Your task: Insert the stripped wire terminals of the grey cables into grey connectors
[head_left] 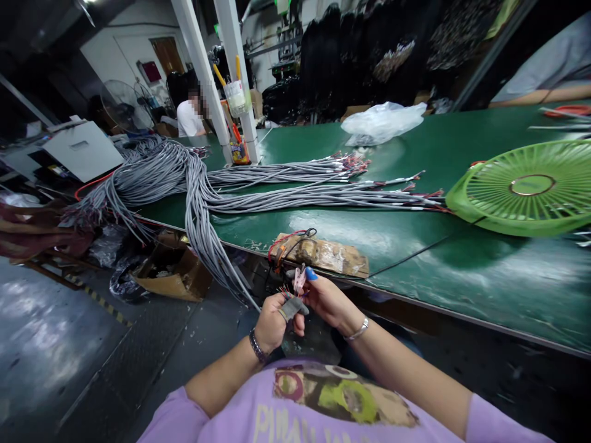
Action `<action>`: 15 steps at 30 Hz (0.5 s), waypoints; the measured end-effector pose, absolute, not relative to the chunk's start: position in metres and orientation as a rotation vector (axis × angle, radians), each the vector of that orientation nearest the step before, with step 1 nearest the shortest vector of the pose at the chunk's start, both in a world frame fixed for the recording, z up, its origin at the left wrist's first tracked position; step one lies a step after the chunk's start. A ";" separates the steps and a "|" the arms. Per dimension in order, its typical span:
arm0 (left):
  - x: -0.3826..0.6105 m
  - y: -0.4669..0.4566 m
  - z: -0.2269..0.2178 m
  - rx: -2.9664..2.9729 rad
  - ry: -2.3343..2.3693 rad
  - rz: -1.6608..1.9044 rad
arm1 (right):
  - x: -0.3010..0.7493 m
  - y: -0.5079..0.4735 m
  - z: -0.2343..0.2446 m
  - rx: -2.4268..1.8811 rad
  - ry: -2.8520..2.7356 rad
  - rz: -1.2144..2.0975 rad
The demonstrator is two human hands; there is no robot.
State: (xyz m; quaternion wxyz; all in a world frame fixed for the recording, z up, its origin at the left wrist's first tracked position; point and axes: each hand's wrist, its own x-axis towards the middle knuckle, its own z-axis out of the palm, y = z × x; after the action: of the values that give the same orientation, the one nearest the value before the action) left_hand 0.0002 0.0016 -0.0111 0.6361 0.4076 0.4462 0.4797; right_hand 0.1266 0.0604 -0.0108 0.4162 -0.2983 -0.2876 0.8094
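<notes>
My left hand (pixel 272 323) is closed around the end of a grey cable (pixel 293 306), whose thin coloured wires fan out above the fist. My right hand (pixel 325 298) pinches a small pale connector piece (pixel 300 278) at those wire tips, thumb and fingers pressed together. Both hands hover just in front of the green table's near edge (pixel 415 301). On that edge, right behind the hands, lies a worn brown block (pixel 325 253) with red and black wires looped over it.
A big bundle of grey cables (pixel 194 178) drapes from the table to the floor. A green fan grille (pixel 521 187) lies at right, a white plastic bag (pixel 383 120) farther back. A cardboard box (pixel 170 271) sits on the floor. Another person (pixel 190 114) sits far left.
</notes>
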 end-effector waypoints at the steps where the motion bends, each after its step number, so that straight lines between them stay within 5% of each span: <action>1: 0.001 0.002 -0.011 0.924 1.026 1.090 | 0.126 0.060 -0.012 -0.744 -0.693 2.028; 15: 0.001 -0.002 -0.014 0.921 1.047 1.066 | 0.119 0.059 -0.020 -0.732 -0.596 2.004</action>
State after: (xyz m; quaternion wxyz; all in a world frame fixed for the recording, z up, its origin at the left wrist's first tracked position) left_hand 0.0011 -0.0015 -0.0138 0.6389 0.4037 0.4589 0.4672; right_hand 0.1190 0.0592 -0.0205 0.4465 -0.2958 -0.2408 0.8094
